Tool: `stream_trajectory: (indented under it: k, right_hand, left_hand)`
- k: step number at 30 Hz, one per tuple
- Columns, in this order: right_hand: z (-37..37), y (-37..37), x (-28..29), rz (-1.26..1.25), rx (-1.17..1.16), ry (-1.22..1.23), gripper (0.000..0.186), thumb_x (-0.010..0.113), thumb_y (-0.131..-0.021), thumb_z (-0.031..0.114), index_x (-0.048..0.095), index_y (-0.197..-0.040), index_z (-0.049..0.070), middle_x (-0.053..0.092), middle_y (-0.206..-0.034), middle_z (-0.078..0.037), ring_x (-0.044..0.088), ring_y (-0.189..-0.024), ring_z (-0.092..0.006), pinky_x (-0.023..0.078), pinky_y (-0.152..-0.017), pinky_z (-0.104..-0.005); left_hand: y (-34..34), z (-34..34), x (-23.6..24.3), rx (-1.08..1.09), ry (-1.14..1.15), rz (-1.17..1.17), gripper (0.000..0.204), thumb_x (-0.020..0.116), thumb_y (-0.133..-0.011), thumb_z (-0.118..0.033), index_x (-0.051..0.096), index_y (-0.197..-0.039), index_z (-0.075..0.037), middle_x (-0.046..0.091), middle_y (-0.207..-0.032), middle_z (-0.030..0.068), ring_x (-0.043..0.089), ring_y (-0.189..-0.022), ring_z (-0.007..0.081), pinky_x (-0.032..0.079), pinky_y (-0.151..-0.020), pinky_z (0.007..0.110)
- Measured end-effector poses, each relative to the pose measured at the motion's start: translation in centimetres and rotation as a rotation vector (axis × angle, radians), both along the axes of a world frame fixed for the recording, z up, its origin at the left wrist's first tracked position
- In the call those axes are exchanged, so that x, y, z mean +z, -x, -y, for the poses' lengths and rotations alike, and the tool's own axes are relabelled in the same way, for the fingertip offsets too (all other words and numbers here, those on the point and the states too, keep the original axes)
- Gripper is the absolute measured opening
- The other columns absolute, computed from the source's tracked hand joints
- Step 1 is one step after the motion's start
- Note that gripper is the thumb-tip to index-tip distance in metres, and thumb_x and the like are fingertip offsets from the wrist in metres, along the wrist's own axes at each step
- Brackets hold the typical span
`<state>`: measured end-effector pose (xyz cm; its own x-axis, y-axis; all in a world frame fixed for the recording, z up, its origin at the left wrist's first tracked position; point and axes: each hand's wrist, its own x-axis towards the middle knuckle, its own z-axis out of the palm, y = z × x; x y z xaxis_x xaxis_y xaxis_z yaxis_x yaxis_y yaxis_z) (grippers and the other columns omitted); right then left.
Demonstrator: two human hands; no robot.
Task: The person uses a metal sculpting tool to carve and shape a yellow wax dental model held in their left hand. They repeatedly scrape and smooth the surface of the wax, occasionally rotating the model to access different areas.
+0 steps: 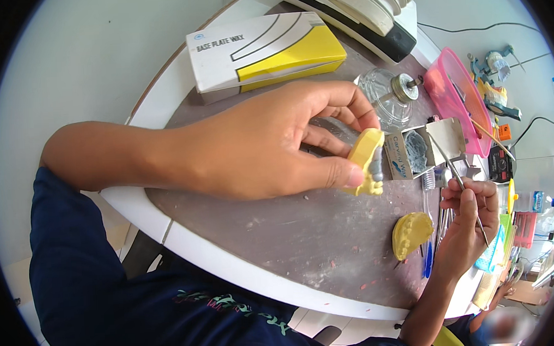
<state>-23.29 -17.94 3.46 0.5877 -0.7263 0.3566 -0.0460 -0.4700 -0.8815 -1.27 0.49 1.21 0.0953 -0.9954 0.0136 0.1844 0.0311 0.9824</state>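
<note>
My left hand (275, 142) is closed on a yellow dental cast (365, 159), thumb on the near side and fingers behind. Grey wax-like material (377, 163) covers part of its tooth row. Off to the right, my right hand (470, 219) pinches a thin metal carving instrument (457, 177), whose upper end leans toward a small opened carton (400, 157) with blue-grey material (415, 151) in it. The instrument and the cast are apart. A second yellow dental cast (412, 235) with a row of teeth lies on the table, left of my right wrist.
A white and yellow box (264, 51) lies at the back, near a glass spirit burner (386, 95) with a metal cap. A pink basket (451, 95) holds tools. Blue-handled instruments (429, 259) lie by my right hand. Crumbs dot the brown tabletop (281, 248). Another person (485, 325) sits at lower right.
</note>
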Motion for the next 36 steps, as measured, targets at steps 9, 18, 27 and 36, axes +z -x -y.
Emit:
stream_trajectory:
  k: [9,18,27,36]
  right_hand:
    - [-0.1,-0.3,-0.1,-0.154,0.013,-0.085,0.009,0.062,-0.089,0.002,0.054,-0.085,0.000,0.065,-0.081,-0.010,0.066,-0.072,-0.0123,0.055,-0.064,-0.0242]
    - [0.1,-0.5,-0.4,-0.238,-0.007,-0.078,0.009,0.063,-0.088,0.003,0.055,-0.086,-0.001,0.066,-0.078,-0.009,0.067,-0.073,-0.0129,0.056,-0.066,-0.0235]
    - [-0.2,-0.4,-0.3,-0.224,-0.013,-0.077,0.008,0.061,-0.089,0.000,0.054,-0.087,-0.001,0.065,-0.080,-0.009,0.066,-0.072,-0.0131,0.054,-0.065,-0.0237]
    - [-0.5,0.2,-0.3,-0.058,-0.062,0.032,0.011,0.059,-0.092,0.009,0.054,-0.089,0.000,0.063,-0.079,-0.009,0.060,-0.068,-0.0122,0.049,-0.062,-0.0238]
  left_hand:
    - [0.0,-0.1,-0.2,-0.022,-0.007,-0.010,0.040,0.065,-0.080,0.004,0.041,-0.111,-0.003,0.038,-0.135,0.0184,0.042,-0.128,0.0192,0.046,-0.103,0.034]
    - [0.2,0.2,-0.6,0.008,-0.021,-0.091,0.052,0.065,-0.078,0.005,0.041,-0.124,0.000,0.041,-0.129,0.0129,0.046,-0.119,0.0175,0.045,-0.103,0.032]
    - [0.0,0.0,-0.1,0.029,-0.050,-0.140,0.038,0.065,-0.084,0.002,0.047,-0.117,-0.001,0.042,-0.128,0.0107,0.047,-0.120,0.0155,0.044,-0.102,0.029]
    - [0.1,-0.5,-0.6,0.051,0.001,-0.064,0.033,0.068,-0.085,-0.004,0.051,-0.113,0.000,0.046,-0.122,0.0088,0.050,-0.117,0.0158,0.046,-0.099,0.030]
